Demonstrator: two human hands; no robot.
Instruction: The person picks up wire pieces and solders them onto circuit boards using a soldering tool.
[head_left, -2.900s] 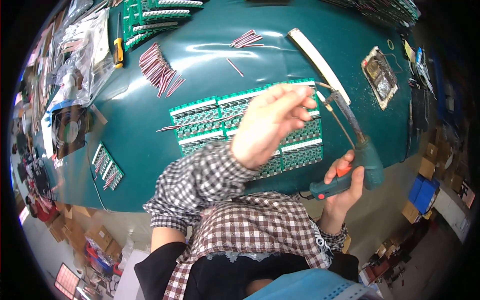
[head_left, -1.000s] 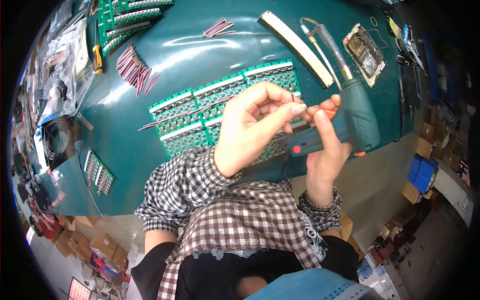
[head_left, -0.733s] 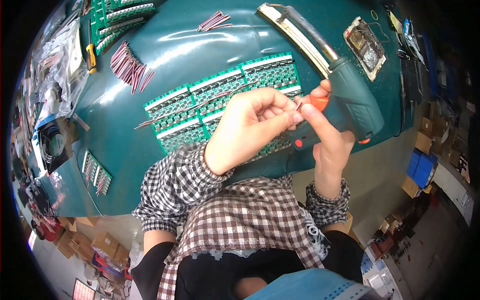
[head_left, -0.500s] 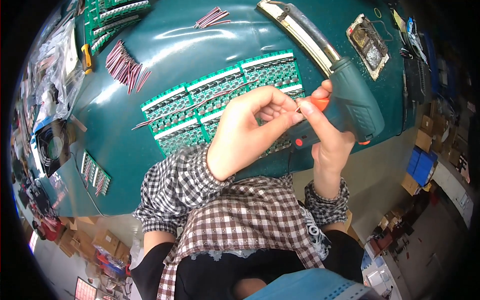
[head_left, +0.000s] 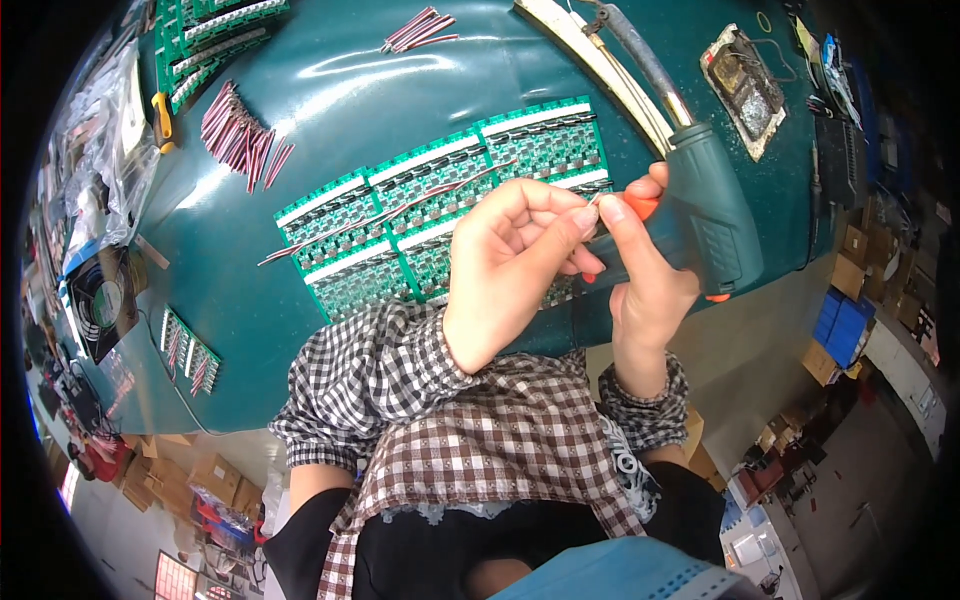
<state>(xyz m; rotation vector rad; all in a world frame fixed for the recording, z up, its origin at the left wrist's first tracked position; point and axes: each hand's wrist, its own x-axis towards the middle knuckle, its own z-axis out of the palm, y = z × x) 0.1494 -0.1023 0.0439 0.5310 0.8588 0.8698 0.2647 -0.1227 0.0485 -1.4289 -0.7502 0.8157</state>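
A thin wire (head_left: 596, 199), mostly hidden by fingertips, lies where my two hands meet. My left hand (head_left: 505, 255) pinches it between thumb and forefinger, the other fingers curled. From the right, my right hand (head_left: 650, 275) closes thumb and fingers on the same spot. Just beyond the right fingers is a green soldering gun (head_left: 715, 205) with an orange trigger (head_left: 641, 208) and a long metal barrel; part of it is hidden behind that hand. Behind my left hand, green circuit boards (head_left: 340, 215) lie joined in rows, with a red, black and white wire bundle (head_left: 410, 205) across them.
Cut wire lengths (head_left: 235, 135) are piled at left, with another small bundle (head_left: 420, 30) at the back. A soiled metal tray (head_left: 742, 90) sits back right. Along the left stand a yellow-handled screwdriver (head_left: 163, 122), a black fan (head_left: 100, 295) and a small board (head_left: 190, 350).
My left hand has shifted slightly right and tilted more upright, its lower fingers now showing under the thumb. Both hands stay together at the wire. The whole view has shifted slightly.
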